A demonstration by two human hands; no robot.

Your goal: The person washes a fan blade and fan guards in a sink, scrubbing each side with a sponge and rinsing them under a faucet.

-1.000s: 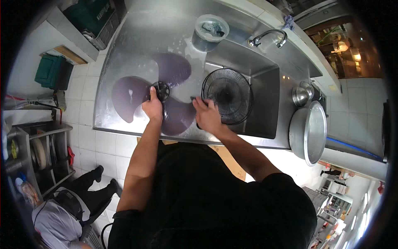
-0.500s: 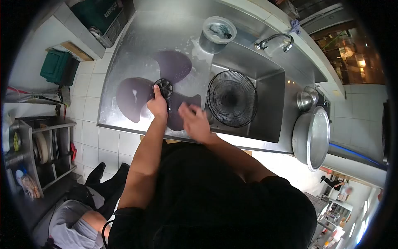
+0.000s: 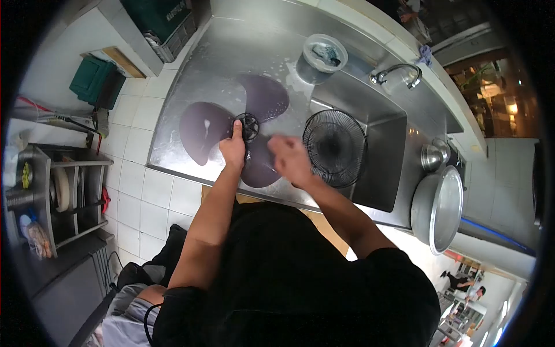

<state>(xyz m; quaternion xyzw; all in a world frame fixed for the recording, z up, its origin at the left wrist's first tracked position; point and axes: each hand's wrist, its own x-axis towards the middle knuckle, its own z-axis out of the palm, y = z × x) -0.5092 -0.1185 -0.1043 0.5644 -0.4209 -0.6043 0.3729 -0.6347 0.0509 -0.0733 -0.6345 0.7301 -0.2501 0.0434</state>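
A purple three-bladed fan blade (image 3: 202,130) with a black hub lies on the steel counter, wet with drops. My left hand (image 3: 233,150) grips it at the hub, thumb laid along the black centre. Over the right edge of the lowest blade is my right hand (image 3: 293,161), its fingers bent and blurred by motion; whether they hold anything cannot be made out. Just right of that hand, a round black wire fan guard (image 3: 335,147) rests in the sink (image 3: 381,162).
A clear plastic tub (image 3: 315,72) with dark cloth-like contents stands behind the sink, near the faucet (image 3: 396,72). Large metal bowls (image 3: 425,208) sit at the counter's right end. Left are a green bin (image 3: 92,81) and a shelf rack (image 3: 75,199). A person (image 3: 133,309) is low at left.
The whole view has shifted, so the counter appears further right. My left hand keeps its hold on the hub. My right hand has moved slightly towards the fan guard, away from the hub.
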